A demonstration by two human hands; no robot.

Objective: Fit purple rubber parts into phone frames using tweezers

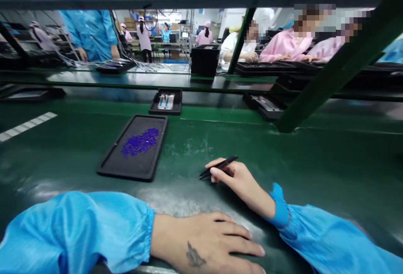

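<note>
My right hand [237, 178] pinches a pair of black tweezers [227, 162] just above the green table [195, 139]; the tips point left and hold nothing that I can see. Flat near the table's front edge, my left hand [209, 240] has its fingers spread and is empty. Left of the tweezers lies a shallow black tray [108, 162]. Inside it is a loose heap of small purple-blue pieces [140, 143], too small to name.
Behind the tray, a smaller black tray [153, 108] bears a metal-looking part with blue strips. Another tray [267, 112] sits beside a slanting green post [315, 93]. A pale segmented strip [28, 126] lies at left. Co-workers sit and stand beyond the bench.
</note>
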